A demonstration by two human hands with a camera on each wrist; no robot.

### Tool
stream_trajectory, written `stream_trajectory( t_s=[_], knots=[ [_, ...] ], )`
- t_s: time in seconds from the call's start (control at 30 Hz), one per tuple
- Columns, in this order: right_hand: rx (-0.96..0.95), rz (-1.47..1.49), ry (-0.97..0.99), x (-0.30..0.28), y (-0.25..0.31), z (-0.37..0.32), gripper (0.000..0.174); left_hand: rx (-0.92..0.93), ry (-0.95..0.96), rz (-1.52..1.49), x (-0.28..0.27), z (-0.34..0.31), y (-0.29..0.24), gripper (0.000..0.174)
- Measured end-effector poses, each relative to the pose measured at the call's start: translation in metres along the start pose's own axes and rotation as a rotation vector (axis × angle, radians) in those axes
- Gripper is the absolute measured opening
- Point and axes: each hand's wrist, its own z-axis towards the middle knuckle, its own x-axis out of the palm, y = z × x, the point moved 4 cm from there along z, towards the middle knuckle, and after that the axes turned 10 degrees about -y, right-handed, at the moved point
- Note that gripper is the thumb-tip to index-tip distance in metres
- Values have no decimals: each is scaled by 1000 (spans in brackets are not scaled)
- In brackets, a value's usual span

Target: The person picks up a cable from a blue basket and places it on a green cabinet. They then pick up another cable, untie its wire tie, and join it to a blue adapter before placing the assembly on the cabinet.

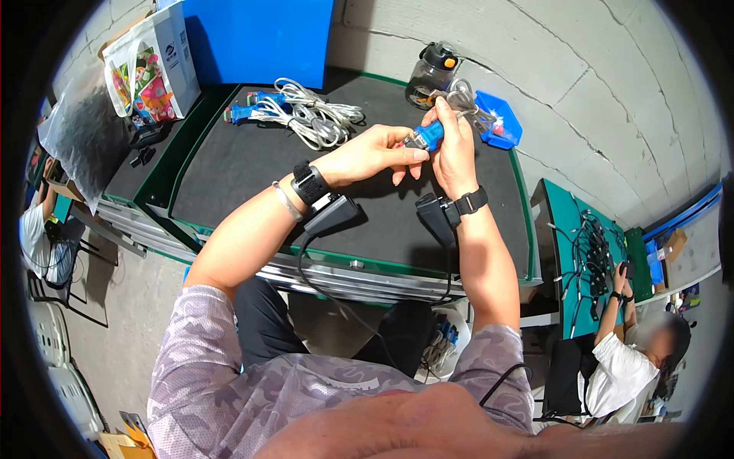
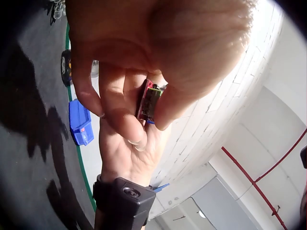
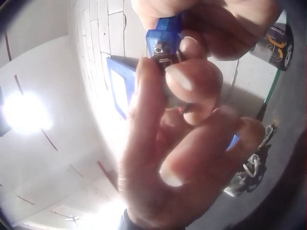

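In the head view my right hand point(image 1: 456, 153) grips a blue serial cable connector point(image 1: 430, 136), whose grey cable point(image 1: 468, 98) loops behind the fingers. My left hand point(image 1: 371, 157) meets it from the other side. Its thumb and fingers pinch a small red-edged terminal piece point(image 2: 149, 103) at the connector's end. From the right wrist, the translucent blue housing point(image 3: 163, 39) shows a metal screw and a dark end between the left fingertips. Further left on the mat lie coiled pale cables point(image 1: 313, 115) with similar blue connectors point(image 1: 243, 114).
A dark bottle point(image 1: 433, 76) and a blue bin point(image 1: 498, 122) with small parts stand behind the right hand. A green rim edges the dark mat point(image 1: 267, 187). Bags point(image 1: 149, 76) stand at the left. A person point(image 1: 623, 367) works at a green table point(image 1: 575, 252) on the right.
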Motion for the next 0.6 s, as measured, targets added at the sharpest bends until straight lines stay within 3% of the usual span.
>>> stream_trajectory(
  t_s=[0.33, 0.5, 0.6],
  knots=[
    [25, 59, -25, 3, -15, 2, 32, -62, -43, -46, 0, 0, 11, 24],
    [-77, -62, 6, 3, -14, 3, 30, -50, -41, -58, 2, 0, 14, 24],
    [-40, -62, 5, 5, -11, 0, 29, -26, -6, -72, 2, 1, 10, 25]
  ],
)
